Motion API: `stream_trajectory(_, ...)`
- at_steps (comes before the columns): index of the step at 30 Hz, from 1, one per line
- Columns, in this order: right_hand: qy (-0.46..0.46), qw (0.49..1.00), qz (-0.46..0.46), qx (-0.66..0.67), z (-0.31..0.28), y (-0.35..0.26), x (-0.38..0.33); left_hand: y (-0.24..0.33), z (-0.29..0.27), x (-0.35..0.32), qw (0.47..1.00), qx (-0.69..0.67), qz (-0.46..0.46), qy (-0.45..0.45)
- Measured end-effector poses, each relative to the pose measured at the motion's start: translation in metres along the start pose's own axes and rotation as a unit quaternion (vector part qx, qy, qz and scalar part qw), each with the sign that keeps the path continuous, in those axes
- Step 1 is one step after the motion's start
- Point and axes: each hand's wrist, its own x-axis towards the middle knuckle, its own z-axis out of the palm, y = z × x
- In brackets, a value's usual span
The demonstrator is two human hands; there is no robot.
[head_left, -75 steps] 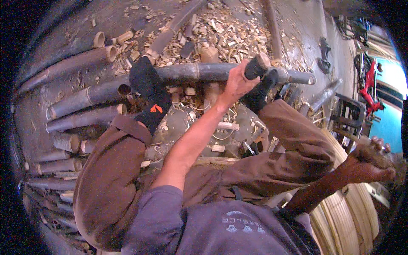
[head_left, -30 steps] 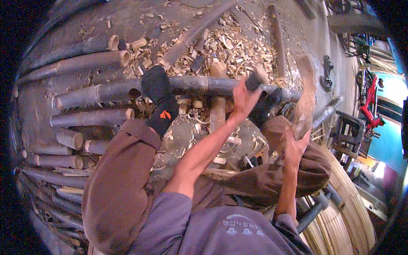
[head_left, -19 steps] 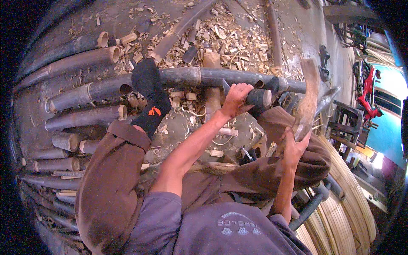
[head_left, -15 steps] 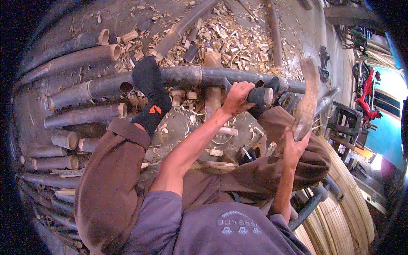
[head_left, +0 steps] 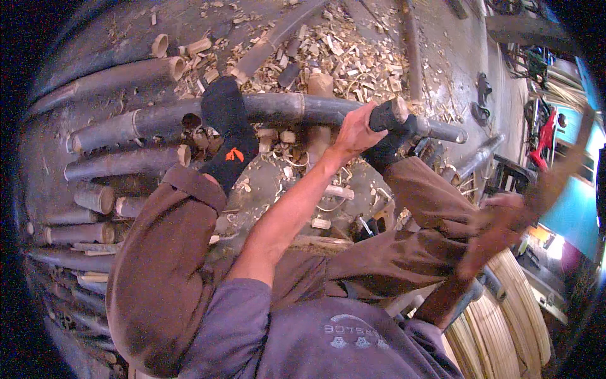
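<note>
Swinging rightward since the earlier frame, the long curved brown wooden club is slanting up and outward beyond the right hand, which is blurring but closing around its lower end. The left hand is clamping a short black cylinder with a pale end, which is jutting up and right from its fingers over a long dark bamboo pole; pale lettering is showing beside small emblems on the purple-grey cloth shirt.
</note>
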Motion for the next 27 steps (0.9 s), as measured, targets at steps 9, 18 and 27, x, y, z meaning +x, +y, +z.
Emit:
stream_trajectory(9, -0.177, 0.948, -0.096, -0.245, 0.093, 0.087, -0.036, 0.011, 0.02, 0.002, 0.997, -0.032, 0.051, 0.053)
stream_trajectory(18, 0.133, 0.872, -0.333, -0.333, -0.042, 0.008, 0.16, 0.002, 0.007, -0.002, 0.998, 0.041, -0.001, 0.055)
stream_trajectory(27, -0.233, 0.912, -0.029, -0.336, 0.103, 0.038, -0.01, -0.014, 0.018, -0.009, 0.988, 0.039, 0.04, 0.146)
